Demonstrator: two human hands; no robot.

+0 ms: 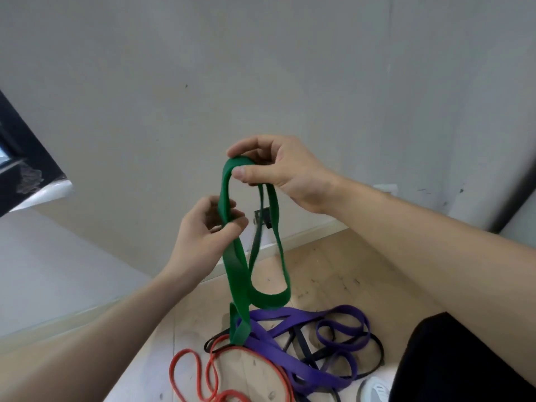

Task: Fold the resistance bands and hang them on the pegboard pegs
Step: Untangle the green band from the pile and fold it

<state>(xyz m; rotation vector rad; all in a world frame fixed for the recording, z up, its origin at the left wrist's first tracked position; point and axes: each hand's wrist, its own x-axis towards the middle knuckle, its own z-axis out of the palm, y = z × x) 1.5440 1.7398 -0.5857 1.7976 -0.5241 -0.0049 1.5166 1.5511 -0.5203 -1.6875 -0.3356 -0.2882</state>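
Observation:
A wide green resistance band (236,274) hangs in loops in front of a pale wall. My right hand (278,172) pinches the band's top fold between thumb and fingers. Lower and to the left, my left hand (203,233) pinches one strand of the same band. The band's bottom end touches a pile on the wooden floor: a purple band (293,364), a thin red band (200,372) and a black band (374,361). No pegboard is in view.
The pale wall (261,68) meets the floor at a light skirting board (307,233). A small dark bracket (263,217) sits low on the wall behind the band. A dark window frame (20,161) is at the left. My dark trouser leg (464,364) and a white shoe (374,390) are at lower right.

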